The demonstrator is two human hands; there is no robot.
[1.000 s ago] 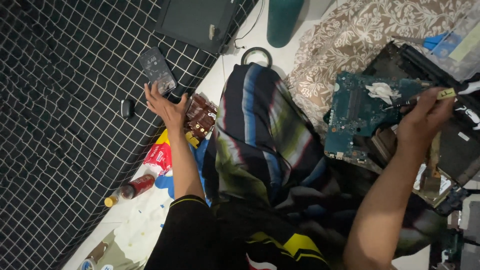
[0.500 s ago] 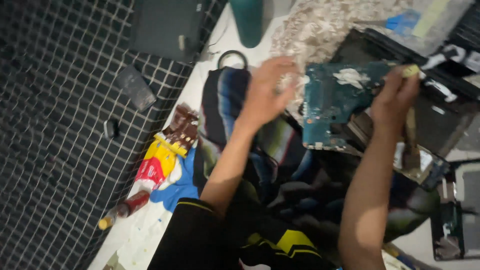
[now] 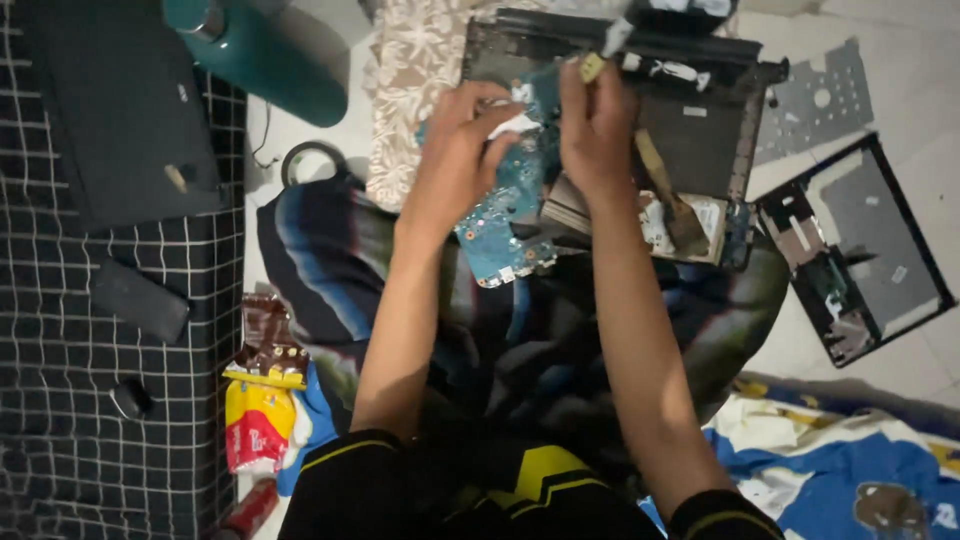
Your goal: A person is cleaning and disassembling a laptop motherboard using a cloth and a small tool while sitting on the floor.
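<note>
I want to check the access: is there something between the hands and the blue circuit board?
Nothing visible does. The left hand is already on the blue circuit board, pressing a white wad against it. The right hand is at the board's upper edge, holding a small yellowish tool.

Scene is dimly lit overall; colours are muted and noise is seen in the dark areas. Most light is received at top right, where the pale floor (image 3: 900,60) is rendered brightest without being blown out. The checked black fabric (image 3: 60,330) at left is left deep in shadow. Slight motion blur is seen on the left hand (image 3: 462,150) and the right hand (image 3: 592,125). Detail on the blue circuit board (image 3: 505,235) is softened. Mild stretching is noted at the frame edges.
</note>
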